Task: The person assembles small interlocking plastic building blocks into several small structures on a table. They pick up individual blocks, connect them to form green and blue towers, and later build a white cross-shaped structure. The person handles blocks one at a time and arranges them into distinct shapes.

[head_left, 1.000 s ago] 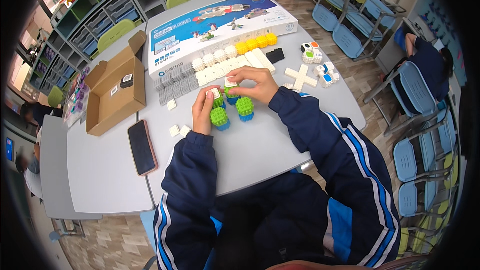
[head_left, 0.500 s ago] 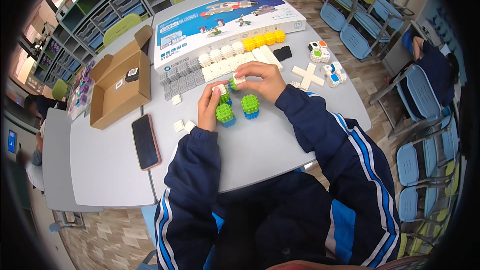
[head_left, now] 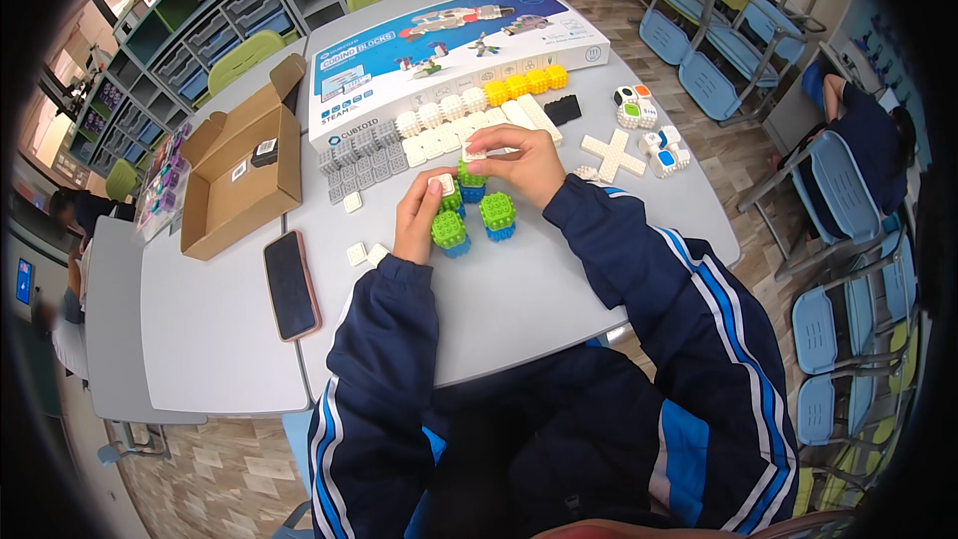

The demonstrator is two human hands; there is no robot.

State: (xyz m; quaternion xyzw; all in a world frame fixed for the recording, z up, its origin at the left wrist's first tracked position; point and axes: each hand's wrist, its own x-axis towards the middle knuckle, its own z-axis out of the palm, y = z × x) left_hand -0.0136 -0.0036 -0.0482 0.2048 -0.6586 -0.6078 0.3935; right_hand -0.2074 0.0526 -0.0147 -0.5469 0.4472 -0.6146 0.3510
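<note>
Several stacks of a green studded block over a blue one stand close together on the table in front of me. My right hand [head_left: 527, 162] pinches a small white tile [head_left: 473, 153] at the top of the far green block [head_left: 470, 178]. To its left, my left hand [head_left: 416, 218] has its fingers closed at another white tile [head_left: 444, 183], on top of a second green block [head_left: 451, 201], which the hand partly hides. The two nearer stacks, a left green block [head_left: 449, 231] and a right green block [head_left: 497, 209], are untouched and show no white tile.
Grey, white and yellow blocks [head_left: 526, 83] stand in rows before a large box [head_left: 439, 55]. Leftward are loose white tiles [head_left: 356, 255], a phone [head_left: 289, 284] and an open cardboard box [head_left: 239, 175]. A white cross-shaped piece [head_left: 613, 154] and cube modules [head_left: 636, 107] lie rightward.
The far green block under my right hand was tilted and now looks more upright, its blue base showing below. My left hand has hardly moved.
</note>
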